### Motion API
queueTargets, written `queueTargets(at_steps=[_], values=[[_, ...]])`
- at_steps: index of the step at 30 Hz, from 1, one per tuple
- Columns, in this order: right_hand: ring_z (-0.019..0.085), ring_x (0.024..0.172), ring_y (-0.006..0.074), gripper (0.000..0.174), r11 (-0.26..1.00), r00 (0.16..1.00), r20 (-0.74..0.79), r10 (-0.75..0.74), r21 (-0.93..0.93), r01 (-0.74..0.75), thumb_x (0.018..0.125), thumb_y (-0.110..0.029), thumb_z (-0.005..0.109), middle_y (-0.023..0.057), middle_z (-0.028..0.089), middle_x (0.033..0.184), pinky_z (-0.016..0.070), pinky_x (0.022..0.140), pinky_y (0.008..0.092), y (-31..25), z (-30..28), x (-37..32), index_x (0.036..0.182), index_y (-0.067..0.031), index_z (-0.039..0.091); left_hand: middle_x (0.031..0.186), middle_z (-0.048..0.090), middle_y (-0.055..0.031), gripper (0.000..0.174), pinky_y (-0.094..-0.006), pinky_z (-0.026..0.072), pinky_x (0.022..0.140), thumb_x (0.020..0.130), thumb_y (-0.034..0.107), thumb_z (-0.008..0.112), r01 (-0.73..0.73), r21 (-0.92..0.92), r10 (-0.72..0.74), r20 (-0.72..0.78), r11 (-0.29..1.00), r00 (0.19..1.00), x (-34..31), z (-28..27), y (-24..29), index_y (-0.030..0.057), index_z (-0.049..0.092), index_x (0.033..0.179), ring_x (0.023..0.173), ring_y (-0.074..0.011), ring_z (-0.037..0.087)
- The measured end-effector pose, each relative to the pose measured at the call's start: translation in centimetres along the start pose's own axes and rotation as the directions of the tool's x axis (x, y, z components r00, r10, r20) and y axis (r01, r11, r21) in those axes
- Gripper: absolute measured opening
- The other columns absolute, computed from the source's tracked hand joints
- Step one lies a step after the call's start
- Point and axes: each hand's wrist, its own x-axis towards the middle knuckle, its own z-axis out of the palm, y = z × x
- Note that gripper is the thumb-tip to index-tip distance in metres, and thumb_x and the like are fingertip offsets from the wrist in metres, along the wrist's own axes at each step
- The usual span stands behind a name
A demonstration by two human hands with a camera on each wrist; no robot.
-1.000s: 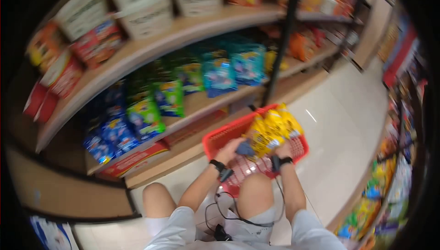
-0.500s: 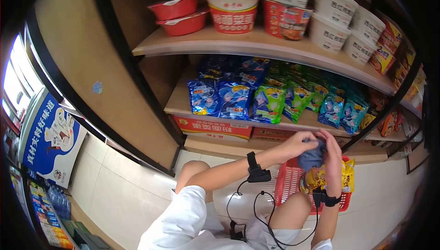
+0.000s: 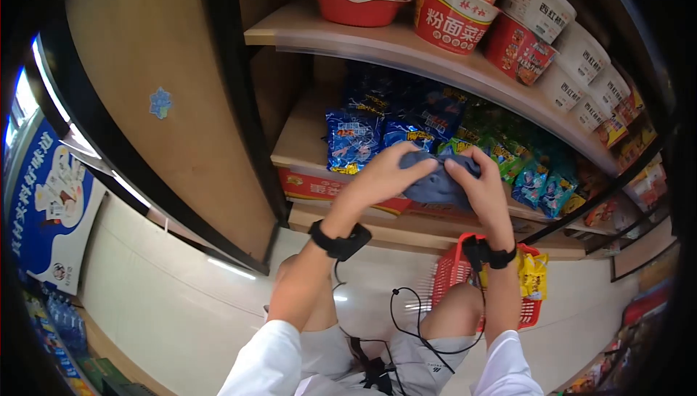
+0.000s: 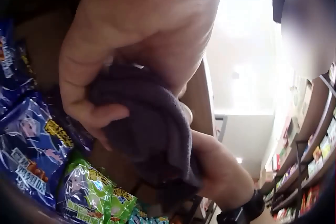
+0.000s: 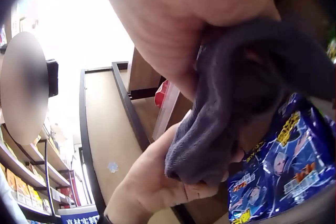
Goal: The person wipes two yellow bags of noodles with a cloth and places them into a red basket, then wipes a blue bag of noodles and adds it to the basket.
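Observation:
A grey-blue cloth (image 3: 438,187) is bunched between both hands in front of the lower shelf. My left hand (image 3: 387,178) grips its left side, thumb pressed on top. On the other side my right hand (image 3: 485,187) pinches the cloth near its upper edge, with the thumb pointing inward. Close up in the left wrist view, the fingers curl around the folded fabric (image 4: 149,113). From the right wrist, the cloth (image 5: 220,103) shows a loose fold hanging between the hands. Blue snack bags (image 3: 353,138) lie on the shelf just behind it.
A red basket (image 3: 451,280) with yellow snack bags (image 3: 534,274) stands on the floor beside the right knee. Green bags (image 3: 504,155) and teal bags (image 3: 557,191) line the lower shelf. Instant-noodle bowls (image 3: 454,18) fill the upper shelf. A wooden side panel (image 3: 174,156) stands at left.
One second ago both hands were in the basket at the yellow bags, with the cloth there. They have since lifted the cloth and moved it up and left, in front of the shelf.

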Motion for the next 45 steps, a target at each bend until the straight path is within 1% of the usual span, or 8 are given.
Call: queueTargets(at_steps=[5, 8, 15, 18, 26, 30, 36, 45], values=[[0.061, 0.085, 0.0100, 0.014, 0.756, 0.975, -0.168, 0.149, 0.655, -0.003, 0.099, -0.017, 0.065, 0.0016, 0.064, 0.093, 0.0496, 0.076, 0.0251, 2.7, 2.8, 4.0, 0.103, -0.0047, 0.062, 0.105, 0.070, -0.0109, 0.040, -0.0267, 0.0529, 0.073, 0.098, 0.030, 0.068, -0.129, -0.445, 0.079, -0.129, 0.886, 0.989, 1.9, -1.2, -5.2, -0.0004, 0.060, 0.122, 0.091, -0.0123, 0.065], [0.064, 0.091, 0.0131, 0.014, 0.582, 0.913, -0.312, 0.261, 0.806, 0.109, 0.100, -0.015, 0.063, 0.0035, 0.065, 0.097, 0.0517, 0.083, 0.0288, 4.0, 4.4, 4.7, 0.107, -0.0038, 0.060, 0.106, 0.069, -0.0111, 0.036, -0.0266, 0.0552, 0.070, 0.099, 0.022, 0.065, -0.109, -0.314, 0.022, -0.268, 0.943, 0.963, 2.1, 0.0, -4.9, -0.0015, 0.056, 0.124, 0.093, -0.0130, 0.066], [0.056, 0.116, 0.0155, 0.059, 0.878, 0.948, -0.307, -0.086, 0.426, 0.218, 0.092, -0.009, 0.070, 0.0083, 0.057, 0.130, 0.0441, 0.101, 0.0299, 3.5, 7.5, 1.6, 0.145, -0.0050, 0.044, 0.118, 0.064, -0.0090, 0.030, -0.0280, 0.0524, 0.092, 0.103, 0.009, 0.054, -0.390, -0.553, 0.254, -0.309, 0.737, 0.917, 4.0, 5.7, -5.2, -0.0042, 0.055, 0.129, 0.106, -0.0118, 0.063], [0.058, 0.112, 0.0158, 0.052, 0.884, 0.889, -0.457, -0.016, 0.409, 0.225, 0.092, -0.007, 0.070, 0.0091, 0.059, 0.126, 0.0463, 0.098, 0.0297, 5.1, 5.0, 1.7, 0.139, -0.0032, 0.048, 0.120, 0.066, -0.0093, 0.028, -0.0278, 0.0512, 0.090, 0.103, 0.010, 0.051, -0.151, -0.688, 0.124, -0.090, 0.709, 0.988, 4.6, 6.7, -5.2, -0.0025, 0.059, 0.127, 0.106, -0.0137, 0.064], [0.065, 0.106, 0.0190, 0.048, 0.695, 0.837, -0.486, 0.251, 0.692, 0.194, 0.092, -0.005, 0.066, 0.0108, 0.065, 0.118, 0.0534, 0.088, 0.0297, 10.6, -1.1, 3.0, 0.136, 0.0003, 0.049, 0.109, 0.071, -0.0116, 0.029, -0.0293, 0.0523, 0.084, 0.095, 0.012, 0.061, -0.324, 0.014, 0.293, -0.467, 0.946, 0.835, 8.3, 6.5, -5.7, -0.0022, 0.063, 0.121, 0.098, -0.0169, 0.066], [0.065, 0.107, 0.0186, 0.058, 0.470, 0.922, -0.253, 0.294, 0.878, 0.091, 0.088, -0.005, 0.068, 0.0115, 0.065, 0.120, 0.0531, 0.089, 0.0302, 10.1, -1.5, 3.5, 0.141, 0.0046, 0.045, 0.117, 0.066, -0.0270, 0.045, -0.0443, 0.0490, 0.096, 0.092, 0.022, 0.067, -0.215, 0.570, 0.553, -0.526, 0.793, 0.646, 11.5, 4.4, -5.7, -0.0008, 0.058, 0.130, 0.109, -0.0407, 0.064], [0.064, 0.109, 0.0184, 0.049, 0.470, 0.967, -0.181, 0.181, 0.879, 0.077, 0.091, -0.007, 0.070, 0.0105, 0.065, 0.122, 0.0515, 0.093, 0.0303, 11.5, 0.2, 4.8, 0.135, 0.0014, 0.052, 0.130, 0.060, -0.0312, 0.062, -0.0463, 0.0440, 0.104, 0.092, 0.035, 0.069, 0.000, 0.578, 0.316, -0.446, 0.816, 0.838, 13.2, 4.6, -4.8, -0.0013, 0.052, 0.139, 0.124, -0.0476, 0.055], [0.063, 0.111, 0.0172, 0.052, 0.452, 0.975, -0.157, 0.155, 0.889, 0.071, 0.088, -0.007, 0.071, 0.0084, 0.065, 0.123, 0.0503, 0.095, 0.0301, 10.6, 0.7, 3.8, 0.136, -0.0002, 0.051, 0.125, 0.060, -0.0256, 0.049, -0.0413, 0.0464, 0.101, 0.086, 0.014, 0.073, -0.300, 0.404, 0.474, -0.454, 0.864, 0.754, 13.5, 4.3, -6.4, -0.0018, 0.058, 0.129, 0.119, -0.0373, 0.060]])
